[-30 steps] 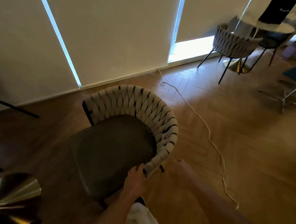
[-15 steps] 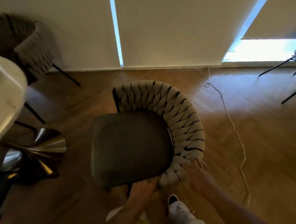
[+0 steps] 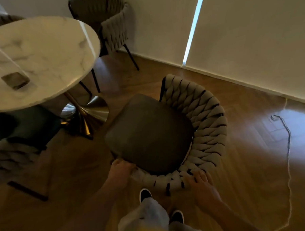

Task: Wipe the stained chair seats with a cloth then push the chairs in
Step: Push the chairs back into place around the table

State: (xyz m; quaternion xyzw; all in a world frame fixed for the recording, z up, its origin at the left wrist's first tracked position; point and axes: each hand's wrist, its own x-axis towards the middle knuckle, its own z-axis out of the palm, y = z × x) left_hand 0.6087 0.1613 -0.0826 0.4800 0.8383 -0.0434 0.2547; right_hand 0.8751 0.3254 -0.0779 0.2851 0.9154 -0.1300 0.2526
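While the left hand (image 3: 120, 168) grips the chair (image 3: 207, 130) edge, right hand (image 3: 202, 181) fingers curl over its woven back

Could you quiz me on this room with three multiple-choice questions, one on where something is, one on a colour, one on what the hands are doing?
1. Where is the marble table relative to the held chair?
A. upper left of it in the view
B. lower right of it
C. behind the blinds

2. What colour is the chair's seat cushion?
A. bright red
B. dark grey-brown
C. white

3. What are the left hand and right hand doing?
A. hanging free
B. both holding the chair's woven backrest
C. resting on the table

Answers:
1 A, the round top fills the upper left while the chair sits mid-frame.
2 B, the cushion is dark against the pale woven band.
3 B, the left hand's fingers curl on the band's end by the seat edge and the right hand grips its rim.
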